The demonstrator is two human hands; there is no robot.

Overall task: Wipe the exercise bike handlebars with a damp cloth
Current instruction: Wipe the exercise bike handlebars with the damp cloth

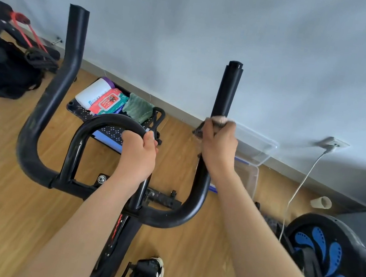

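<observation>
Plainly the handlebars [44, 116] were rigid steel tube — nothing to give under pressure. On their centre loop the left hand [137, 152] was closed, bracing; up the right-side upright, the right hand [217, 147] was curled tight around the cloth [219, 119] — soft, limp, probably best kept bunched against the bar.

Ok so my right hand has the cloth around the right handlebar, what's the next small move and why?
Probably slide the right hand and the cloth up the right handlebar. The cloth sits partway along the bar, and the stretch above it to the end cap is uncovered. The left hand on the centre loop steadies the bike.
</observation>
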